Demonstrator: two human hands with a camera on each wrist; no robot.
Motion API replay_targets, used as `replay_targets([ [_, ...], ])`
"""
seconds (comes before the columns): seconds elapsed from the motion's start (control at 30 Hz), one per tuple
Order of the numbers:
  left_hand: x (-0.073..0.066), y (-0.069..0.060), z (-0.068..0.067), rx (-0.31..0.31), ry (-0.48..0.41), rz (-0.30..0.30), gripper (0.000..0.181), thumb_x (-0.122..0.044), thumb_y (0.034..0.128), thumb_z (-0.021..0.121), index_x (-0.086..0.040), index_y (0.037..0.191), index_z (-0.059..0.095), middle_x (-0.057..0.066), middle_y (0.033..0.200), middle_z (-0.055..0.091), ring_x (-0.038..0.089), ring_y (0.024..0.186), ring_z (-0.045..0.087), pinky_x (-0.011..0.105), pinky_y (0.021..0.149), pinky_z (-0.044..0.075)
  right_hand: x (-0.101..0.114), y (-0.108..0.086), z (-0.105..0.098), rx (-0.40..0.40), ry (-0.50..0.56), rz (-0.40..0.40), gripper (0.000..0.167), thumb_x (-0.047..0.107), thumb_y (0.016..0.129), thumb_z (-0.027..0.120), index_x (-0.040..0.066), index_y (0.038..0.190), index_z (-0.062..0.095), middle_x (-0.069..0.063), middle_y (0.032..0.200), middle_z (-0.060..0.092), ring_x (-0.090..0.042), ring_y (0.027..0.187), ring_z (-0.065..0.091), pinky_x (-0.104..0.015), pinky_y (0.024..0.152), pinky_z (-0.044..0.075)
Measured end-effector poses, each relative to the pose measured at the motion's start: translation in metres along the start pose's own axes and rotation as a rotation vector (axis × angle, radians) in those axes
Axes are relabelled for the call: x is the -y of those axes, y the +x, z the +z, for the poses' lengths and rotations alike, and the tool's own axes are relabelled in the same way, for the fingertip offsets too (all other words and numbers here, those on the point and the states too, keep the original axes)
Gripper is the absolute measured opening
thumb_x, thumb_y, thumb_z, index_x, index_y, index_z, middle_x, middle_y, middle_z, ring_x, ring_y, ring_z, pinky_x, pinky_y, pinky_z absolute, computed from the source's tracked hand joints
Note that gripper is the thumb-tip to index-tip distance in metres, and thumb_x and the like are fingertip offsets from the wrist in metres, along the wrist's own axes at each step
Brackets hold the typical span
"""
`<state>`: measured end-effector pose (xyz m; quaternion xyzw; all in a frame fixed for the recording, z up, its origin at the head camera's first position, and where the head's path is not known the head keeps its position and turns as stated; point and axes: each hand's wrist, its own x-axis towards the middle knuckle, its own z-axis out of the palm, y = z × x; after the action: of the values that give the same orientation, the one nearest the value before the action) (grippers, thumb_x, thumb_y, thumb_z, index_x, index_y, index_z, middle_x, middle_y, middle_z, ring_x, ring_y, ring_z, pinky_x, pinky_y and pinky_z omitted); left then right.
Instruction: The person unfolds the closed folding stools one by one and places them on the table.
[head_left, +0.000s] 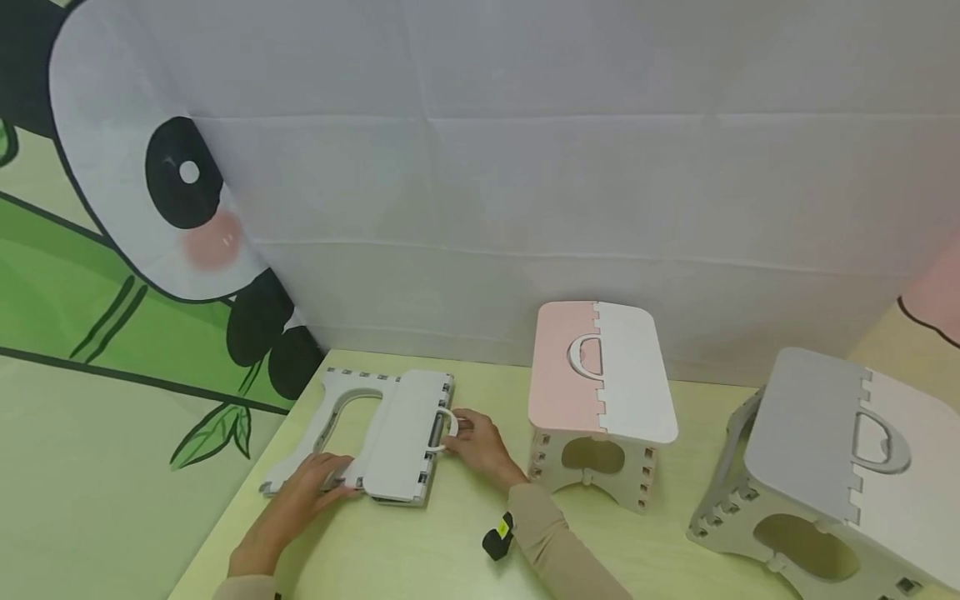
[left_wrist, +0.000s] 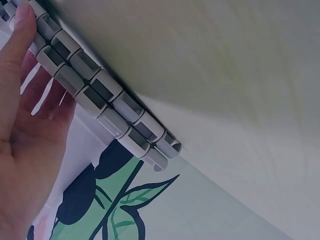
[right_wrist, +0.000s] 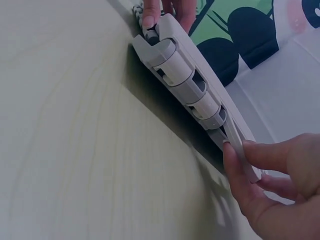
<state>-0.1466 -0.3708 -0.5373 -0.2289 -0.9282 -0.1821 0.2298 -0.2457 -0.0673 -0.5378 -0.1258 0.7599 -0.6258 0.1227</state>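
Note:
A white folding step stool (head_left: 396, 437) lies folded flat on the table at the left in the head view. On its near edge is my left hand (head_left: 300, 492); the left wrist view shows the thumb over the hinge row (left_wrist: 102, 92) and the fingers behind. My right hand (head_left: 483, 450) pinches the stool's white carry handle (head_left: 452, 427), which sticks out on the right side. In the right wrist view, thumb and fingertips close on that handle (right_wrist: 240, 155), and the folded stool is seen edge-on above the table.
A pink-and-white folding stool (head_left: 566, 392) stands unfolded to the right. Farther right is a grey-and-white unfolded stool (head_left: 810, 433). A small black item with a yellow mark (head_left: 497, 542) lies on the pale wooden table (head_left: 420, 558). A printed cloth (head_left: 487, 183) hangs behind.

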Motion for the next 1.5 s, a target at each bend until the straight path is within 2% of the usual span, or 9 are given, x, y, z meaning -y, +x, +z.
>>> replay_targets([
  [0.13, -0.001, 0.000, -0.001, 0.009, -0.002, -0.009, 0.046, -0.010, 0.0706, 0.090, 0.000, 0.111, 0.072, 0.002, 0.101, 0.070, 0.024, 0.096, 0.064, 0.042, 0.085, 0.053, 0.004, 0.000, 0.000, -0.010, 0.090, 0.025, 0.054, -0.003, 0.091, 0.074, -0.007, 0.142, 0.054, -0.025, 0.128, 0.061, -0.027, 0.101, 0.070, -0.035, 0.082, 0.062],
  [0.27, -0.002, 0.000, -0.001, 0.022, -0.002, -0.037, 0.045, -0.012, 0.0717, 0.090, 0.000, 0.111, 0.073, 0.001, 0.101, 0.070, 0.023, 0.096, 0.064, 0.044, 0.085, 0.054, 0.008, -0.003, 0.000, -0.010, 0.170, 0.049, 0.055, -0.008, 0.090, 0.073, -0.008, 0.141, 0.054, -0.024, 0.121, 0.063, -0.024, 0.096, 0.069, -0.037, 0.081, 0.062],
  [0.37, -0.003, -0.002, 0.000, 0.024, 0.001, -0.049, 0.045, -0.013, 0.0716, 0.090, 0.000, 0.111, 0.073, 0.001, 0.101, 0.070, 0.023, 0.096, 0.064, 0.044, 0.085, 0.055, 0.011, -0.005, -0.001, -0.012, 0.186, 0.059, 0.055, -0.007, 0.090, 0.073, -0.007, 0.142, 0.054, -0.024, 0.122, 0.061, -0.024, 0.096, 0.068, -0.039, 0.082, 0.062],
  [0.5, -0.005, -0.004, -0.002, 0.012, -0.008, -0.056, 0.045, -0.011, 0.0718, 0.090, 0.000, 0.112, 0.073, 0.003, 0.103, 0.071, 0.024, 0.098, 0.064, 0.037, 0.088, 0.053, 0.015, -0.008, -0.001, -0.016, 0.183, 0.055, 0.056, -0.006, 0.090, 0.073, -0.007, 0.142, 0.054, -0.025, 0.126, 0.058, -0.027, 0.100, 0.068, -0.040, 0.083, 0.062],
  [0.67, -0.010, -0.006, -0.004, -0.003, -0.030, -0.071, 0.045, -0.009, 0.0725, 0.090, -0.001, 0.113, 0.073, 0.003, 0.106, 0.070, 0.024, 0.099, 0.064, 0.016, 0.093, 0.046, 0.020, -0.011, -0.003, -0.020, 0.163, 0.055, 0.056, -0.005, 0.091, 0.073, -0.006, 0.143, 0.054, -0.025, 0.128, 0.057, -0.025, 0.098, 0.068, -0.042, 0.084, 0.062],
  [0.73, -0.011, -0.007, -0.005, -0.007, -0.039, -0.067, 0.045, -0.008, 0.0725, 0.090, -0.001, 0.114, 0.073, 0.003, 0.106, 0.070, 0.024, 0.099, 0.064, 0.011, 0.094, 0.043, 0.022, -0.012, -0.003, -0.022, 0.149, 0.056, 0.056, -0.004, 0.091, 0.074, -0.006, 0.143, 0.053, -0.024, 0.128, 0.057, -0.023, 0.096, 0.068, -0.042, 0.084, 0.062],
  [1.07, -0.013, -0.011, -0.004, -0.021, -0.087, -0.070, 0.047, -0.006, 0.0736, 0.089, 0.001, 0.117, 0.072, 0.006, 0.110, 0.070, 0.026, 0.103, 0.063, 0.001, 0.099, 0.032, 0.032, -0.014, -0.004, -0.035, 0.126, 0.057, 0.057, -0.004, 0.091, 0.074, -0.005, 0.144, 0.053, -0.024, 0.126, 0.058, -0.023, 0.097, 0.068, -0.046, 0.086, 0.061],
  [1.33, -0.015, -0.014, -0.003, -0.033, -0.098, -0.063, 0.048, -0.004, 0.0723, 0.089, 0.001, 0.117, 0.072, 0.008, 0.110, 0.071, 0.025, 0.101, 0.063, 0.002, 0.097, 0.034, 0.037, -0.016, -0.005, -0.034, 0.108, 0.059, 0.057, -0.005, 0.091, 0.073, -0.006, 0.144, 0.053, -0.025, 0.125, 0.059, -0.023, 0.096, 0.068, -0.036, 0.081, 0.062],
  [1.5, -0.015, -0.013, -0.003, -0.049, -0.118, -0.044, 0.048, -0.001, 0.0711, 0.089, 0.002, 0.116, 0.072, 0.010, 0.109, 0.071, 0.026, 0.100, 0.063, 0.004, 0.096, 0.037, 0.040, -0.016, -0.006, -0.034, 0.128, 0.058, 0.058, -0.004, 0.091, 0.074, -0.005, 0.144, 0.053, -0.029, 0.129, 0.056, -0.023, 0.097, 0.068, -0.040, 0.084, 0.062],
])
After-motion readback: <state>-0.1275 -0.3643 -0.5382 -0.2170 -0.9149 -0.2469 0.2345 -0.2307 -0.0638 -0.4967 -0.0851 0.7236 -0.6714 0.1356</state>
